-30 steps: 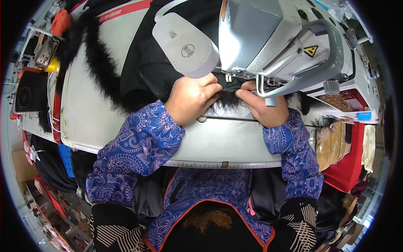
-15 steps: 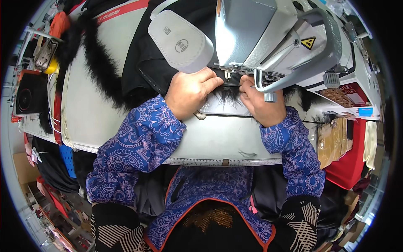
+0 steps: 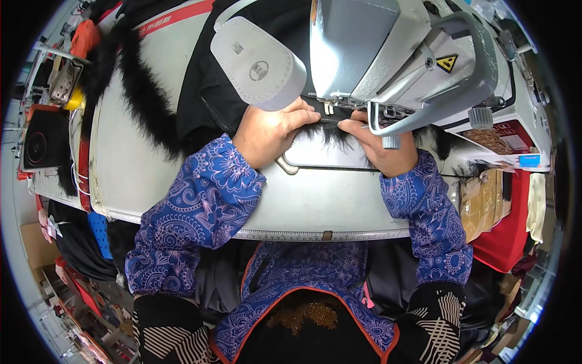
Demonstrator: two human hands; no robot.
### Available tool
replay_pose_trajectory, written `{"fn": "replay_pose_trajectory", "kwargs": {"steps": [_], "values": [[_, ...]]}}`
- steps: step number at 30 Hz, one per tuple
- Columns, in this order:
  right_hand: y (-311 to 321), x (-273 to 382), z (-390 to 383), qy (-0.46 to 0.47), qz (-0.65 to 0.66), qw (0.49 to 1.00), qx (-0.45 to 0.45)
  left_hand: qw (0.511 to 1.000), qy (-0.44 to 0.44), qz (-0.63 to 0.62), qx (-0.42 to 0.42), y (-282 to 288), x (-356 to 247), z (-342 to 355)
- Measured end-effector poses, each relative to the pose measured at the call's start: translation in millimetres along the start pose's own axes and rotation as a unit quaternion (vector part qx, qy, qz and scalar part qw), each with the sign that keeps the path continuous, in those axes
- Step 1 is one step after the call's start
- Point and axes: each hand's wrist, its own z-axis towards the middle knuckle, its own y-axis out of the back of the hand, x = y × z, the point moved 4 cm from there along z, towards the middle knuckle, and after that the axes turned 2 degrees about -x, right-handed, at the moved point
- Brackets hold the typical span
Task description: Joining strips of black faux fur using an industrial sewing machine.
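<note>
Black fabric [image 3: 209, 100] lies across the bed of a grey-and-white sewing machine [image 3: 357, 51], its edge below the presser foot. Black fluffy fur trim [image 3: 330, 134] hangs toward me from that edge. Just left of the needle area, my left hand [image 3: 267, 132] is closed, thumb and fingers pressed together on the fabric edge. To the right of the foot, my right hand [image 3: 385, 148] pinches the same edge with thumb and forefinger. The machine's guard partly hides its fingers. The needle tip itself is too small to make out.
A pale lamp-like head [image 3: 260, 64] hangs close above my left hand. A long black fur strip [image 3: 145, 91] runs over the table's left side. A dark speaker-like box [image 3: 45, 138] stands at far left. A taped brown package [image 3: 482, 206] and a red bin [image 3: 506, 230] are at right.
My left hand has shifted slightly left. The right hand's fingers have come forward onto the fabric edge, and more of that edge and its fur shows between the hands.
</note>
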Motion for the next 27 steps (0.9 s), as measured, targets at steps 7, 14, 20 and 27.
{"fn": "replay_pose_trajectory", "kwargs": {"steps": [7,14,20,27], "values": [[-8.2,-17.2,-5.5,0.032,-0.052,0.998,-0.011,1.000,0.015,0.019,0.004,0.0,3.6,3.1],[-13.6,-24.2,-3.4,0.057,-0.051,0.997,-0.030,1.000,0.010,0.028,-0.002,0.2,7.9,3.4],[-18.3,-30.5,-5.4,0.015,0.044,0.998,-0.041,0.999,-0.005,0.043,0.002,-1.7,4.9,4.4],[-13.0,-23.7,-0.2,0.029,0.029,0.998,-0.052,0.998,0.003,0.053,0.013,-2.4,5.2,5.4]]}}
